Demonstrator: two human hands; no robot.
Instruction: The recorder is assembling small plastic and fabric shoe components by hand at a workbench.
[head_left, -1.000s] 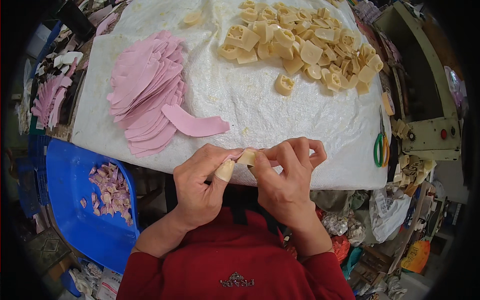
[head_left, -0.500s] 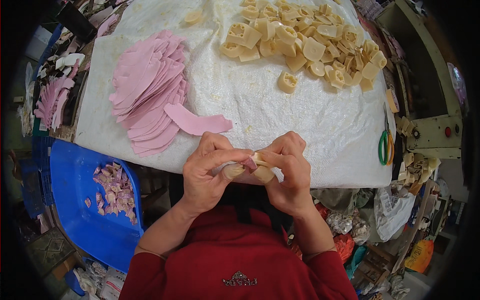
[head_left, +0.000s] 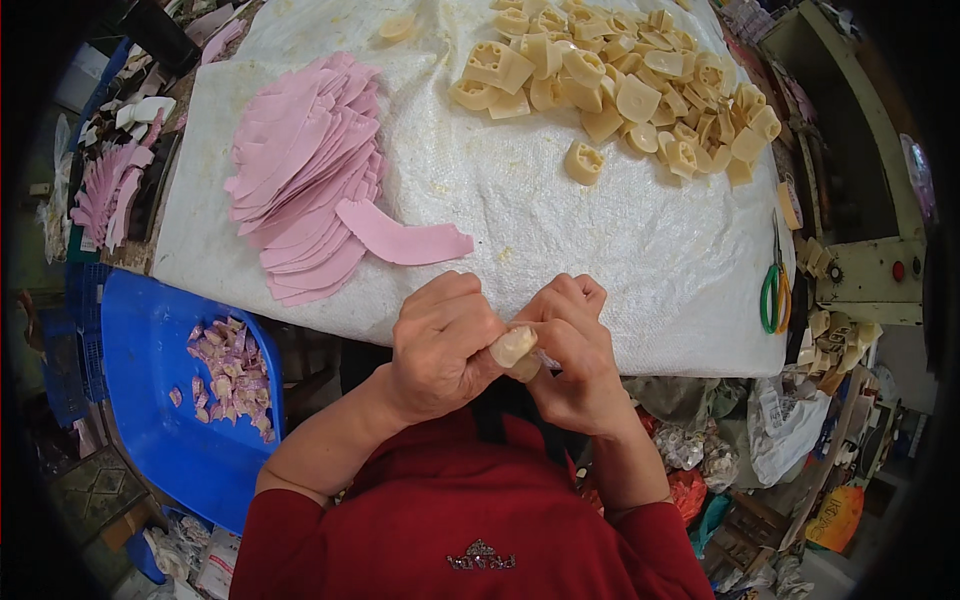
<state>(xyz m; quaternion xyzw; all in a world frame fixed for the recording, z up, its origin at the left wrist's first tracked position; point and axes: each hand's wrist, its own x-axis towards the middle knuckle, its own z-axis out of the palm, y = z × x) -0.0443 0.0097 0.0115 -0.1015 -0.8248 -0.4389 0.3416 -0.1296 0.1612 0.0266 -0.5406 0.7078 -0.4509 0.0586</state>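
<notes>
My left hand (head_left: 438, 345) and my right hand (head_left: 577, 358) meet at the front edge of the covered table, both closed with fingers bent. Between them they pinch a small shoe heel, now almost wholly hidden by the fingers; half a second ago pink and cream showed on it. Yellowish cots cover the thumb tips. Just beyond my left hand lies a single curved pink strip (head_left: 405, 238), touching a fanned pile of pink strips (head_left: 305, 175). A lone cream heel (head_left: 583, 163) sits apart from the heap of cream heels (head_left: 640, 95) at the far right.
White woven sheeting (head_left: 500, 205) covers the table. Green-and-orange-handled scissors (head_left: 775, 292) lie at its right edge. A blue basin (head_left: 150, 390) at lower left holds several small pink-purple pieces (head_left: 238, 372). Bags and a machine (head_left: 875, 270) crowd the right side.
My hands have drawn closer together and turned inward, with the left hand rolled over so its knuckles face up. The held heel has gone from partly seen to hidden. The whole view has shifted slightly.
</notes>
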